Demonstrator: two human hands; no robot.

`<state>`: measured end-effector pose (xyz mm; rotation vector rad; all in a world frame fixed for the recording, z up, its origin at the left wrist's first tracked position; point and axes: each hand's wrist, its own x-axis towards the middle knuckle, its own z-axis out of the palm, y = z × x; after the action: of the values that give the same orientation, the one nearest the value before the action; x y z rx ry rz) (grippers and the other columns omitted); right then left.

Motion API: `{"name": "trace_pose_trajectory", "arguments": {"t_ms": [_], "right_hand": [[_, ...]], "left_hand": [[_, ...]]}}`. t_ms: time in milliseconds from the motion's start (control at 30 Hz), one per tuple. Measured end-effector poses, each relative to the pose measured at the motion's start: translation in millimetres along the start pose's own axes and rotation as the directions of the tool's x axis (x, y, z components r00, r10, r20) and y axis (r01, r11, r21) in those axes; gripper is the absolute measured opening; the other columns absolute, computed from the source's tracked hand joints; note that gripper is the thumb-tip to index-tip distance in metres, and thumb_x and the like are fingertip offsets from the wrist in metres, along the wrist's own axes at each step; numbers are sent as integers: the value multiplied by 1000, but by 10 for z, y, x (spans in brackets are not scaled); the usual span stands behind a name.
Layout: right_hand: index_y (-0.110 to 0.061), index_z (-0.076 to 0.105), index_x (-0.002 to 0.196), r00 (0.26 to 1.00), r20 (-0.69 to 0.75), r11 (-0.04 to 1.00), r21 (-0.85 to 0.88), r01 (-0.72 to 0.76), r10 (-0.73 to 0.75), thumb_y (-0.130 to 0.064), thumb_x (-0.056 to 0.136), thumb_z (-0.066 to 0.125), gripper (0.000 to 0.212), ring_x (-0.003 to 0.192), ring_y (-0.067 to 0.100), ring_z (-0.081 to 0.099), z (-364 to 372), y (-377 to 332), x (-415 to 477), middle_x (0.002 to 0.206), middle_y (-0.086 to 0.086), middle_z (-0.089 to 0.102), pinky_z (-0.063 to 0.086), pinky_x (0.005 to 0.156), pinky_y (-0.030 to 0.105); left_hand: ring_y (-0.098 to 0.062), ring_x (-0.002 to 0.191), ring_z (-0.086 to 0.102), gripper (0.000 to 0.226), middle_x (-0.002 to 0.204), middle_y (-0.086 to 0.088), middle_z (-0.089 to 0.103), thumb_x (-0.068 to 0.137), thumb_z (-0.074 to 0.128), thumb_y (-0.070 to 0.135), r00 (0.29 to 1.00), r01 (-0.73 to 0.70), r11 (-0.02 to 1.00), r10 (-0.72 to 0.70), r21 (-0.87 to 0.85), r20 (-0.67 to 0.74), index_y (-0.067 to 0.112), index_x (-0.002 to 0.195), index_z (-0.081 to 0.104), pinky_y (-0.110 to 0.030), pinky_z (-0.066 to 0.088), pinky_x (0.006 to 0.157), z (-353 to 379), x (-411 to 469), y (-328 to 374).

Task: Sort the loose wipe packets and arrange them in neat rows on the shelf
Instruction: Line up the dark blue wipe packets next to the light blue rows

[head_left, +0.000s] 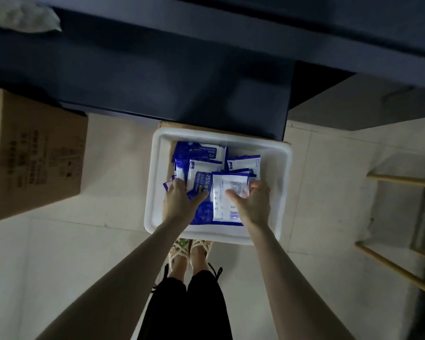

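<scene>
The wipe packets [206, 158] lie loose and overlapping in one white tub [280, 192] on the floor [108, 192]; at least six blue-and-white faces show, though the overlap hides the full count. Two packets lie uppermost toward the tub's six o'clock side, side by side and touching: one blue packet [201, 212] printed "75%" and one white-backed packet [225, 207] with small print, which partly overlaps the blue one's right edge. Two bare hands reach into the tub; the left grip [179, 200] is closed on the blue packet, thumb laid across its face and fingers curled over its nine o'clock edge; the right grip [254, 204] is closed on the white-backed packet, thumb on its face and fingers wrapped round its three o'clock edge.

A strip of flat cardboard [167, 124] shows just beyond the tub's twelve o'clock rim; further that way stands one dark blue shelf [157, 89], with one pale bag [22, 18] lying at its eleven o'clock end. One large cardboard box [35, 155] stands on the floor at nine o'clock, apart from the tub; a wooden frame [402, 180] with three pale bars in view stands at three o'clock. At six o'clock, just beside the tub, are two sandalled feet [192, 251] below black trousers [187, 310].
</scene>
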<state>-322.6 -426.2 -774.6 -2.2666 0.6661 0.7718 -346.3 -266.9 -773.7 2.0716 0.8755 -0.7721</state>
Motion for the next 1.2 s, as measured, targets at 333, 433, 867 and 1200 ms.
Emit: {"name": "trace_pose_trajectory", "arguments": {"t_ms": [333,433,867,1200], "right_hand": [[-5,64,102,996,-83,982,185,36,-20,-28,68,78,44,89,23,64,-66,107,-184,100,6,69,52,82,33],[-8,69,92,996,-90,952,303,50,-23,-31,68,72,33,78,15,66,-212,21,-397,87,2,71,52,67,25],[-11,71,92,989,-67,636,760,136,-131,-23,68,83,30,93,41,66,-1420,-1230,-2227,96,15,72,55,87,49],[-11,67,102,819,-117,494,747,445,-562,-8,82,71,20,88,24,71,-2548,-2497,-3906,97,8,74,59,74,35]], "left_hand": [[-21,74,55,24,83,-1,58,85,68,22,996,-43,991,33,-130,-80,8,90,49,-27,43,57,-52,-145,0],[-15,64,51,23,74,2,51,88,65,17,995,-46,972,24,-231,-100,9,89,43,-17,37,46,-251,-334,55],[-19,68,71,13,85,-10,74,91,61,18,977,54,453,159,-890,140,7,96,65,-25,55,54,-2162,-2111,521],[-14,77,70,12,96,-5,71,92,59,19,751,-527,339,614,-780,-240,13,102,56,-31,57,66,-3617,-3661,1302]]}}
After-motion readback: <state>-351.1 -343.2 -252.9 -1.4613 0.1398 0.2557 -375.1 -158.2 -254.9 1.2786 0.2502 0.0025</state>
